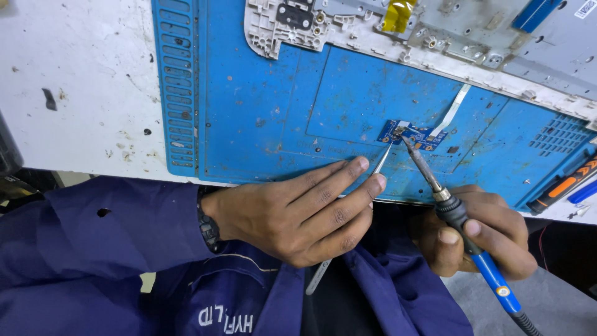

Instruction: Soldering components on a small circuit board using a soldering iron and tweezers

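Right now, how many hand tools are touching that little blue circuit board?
2. The tweezers in the left hand meet the circuit board at its left end; the soldering iron in the right hand comes in from the lower right.

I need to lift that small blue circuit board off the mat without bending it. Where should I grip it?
Pinch the small blue circuit board by its long edges, coming from above: it lies flat, and the white ribbon cable leaves one short end.

Navy work jacket point(93, 249), blk wristwatch point(208, 227), bare hands point(298, 214)
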